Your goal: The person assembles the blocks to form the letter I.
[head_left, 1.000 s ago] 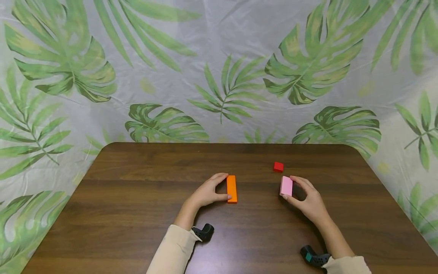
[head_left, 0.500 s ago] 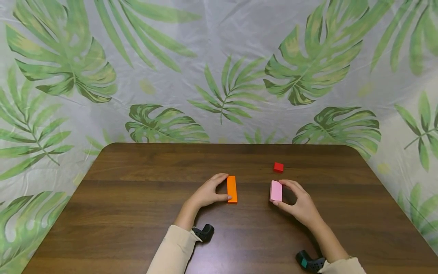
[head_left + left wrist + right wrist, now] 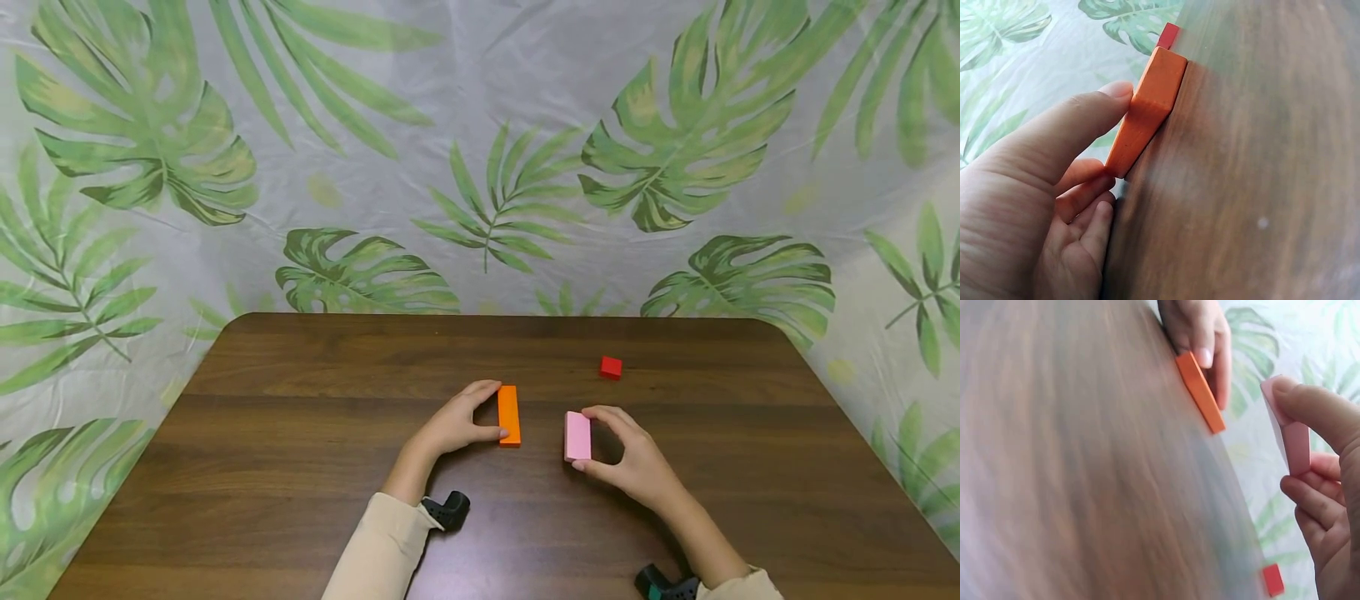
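Observation:
An orange rectangular block (image 3: 508, 415) lies flat on the wooden table, long side pointing away from me. My left hand (image 3: 455, 421) pinches it by its near and far ends, thumb at the near end, as the orange block (image 3: 1159, 81) in the left wrist view confirms. To its right, my right hand (image 3: 637, 460) holds a pink block (image 3: 578, 436) between thumb and fingers. In the right wrist view the pink block (image 3: 1298, 449) appears raised off the tabletop. A gap separates the two blocks.
A small red block (image 3: 611, 367) sits farther back on the table (image 3: 300, 467), beyond the pink one. Behind the table's far edge hangs a leaf-patterned cloth (image 3: 517, 83). Black wrist devices are strapped to both wrists.
My right hand has carried the pink block leftward and a little toward me, closer to the orange block. My left hand, the orange block and the red block have stayed in place.

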